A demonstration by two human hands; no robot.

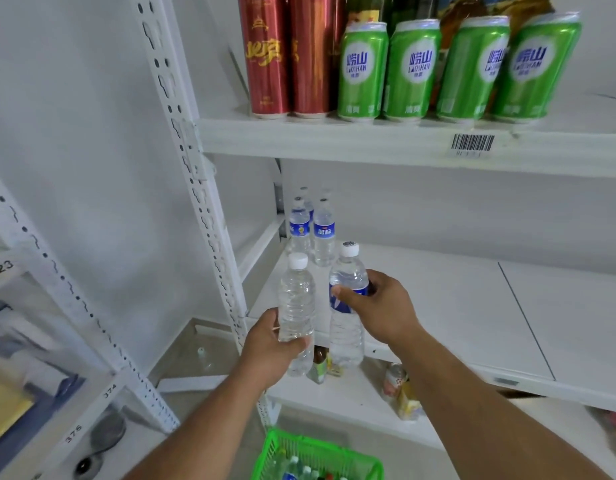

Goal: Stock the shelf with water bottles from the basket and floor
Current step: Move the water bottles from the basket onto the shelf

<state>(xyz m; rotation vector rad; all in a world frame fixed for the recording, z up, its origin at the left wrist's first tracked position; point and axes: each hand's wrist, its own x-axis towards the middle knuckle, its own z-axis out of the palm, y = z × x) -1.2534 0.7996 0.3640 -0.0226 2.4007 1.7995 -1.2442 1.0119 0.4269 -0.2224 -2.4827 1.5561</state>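
Left hand (270, 344) grips unlabelled clear plastic water bottle (297, 306) low on its body; long axis upright, white cap up. Right hand (379, 306) wraps blue-labelled clear water bottle (346, 306) at the label, also upright. Both are at the front-left edge of white middle shelf (455, 306); open board to the right. Stocked bottles (313, 230) behind; green wire basket (317, 459) below.

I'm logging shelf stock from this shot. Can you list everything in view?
held bottles: 2, clear, white caps, one in each grip, at middle shelf front
shelved bottles: about 4, clear, blue labels, middle shelf back left
green cans: 4, top shelf
red cans: 2, top shelf left
basket: 1, green, floor, bottles inside
barcode sticker: 1, top shelf edge
left hand: grips unlabelled bottle
right hand: grips blue-labelled bottle
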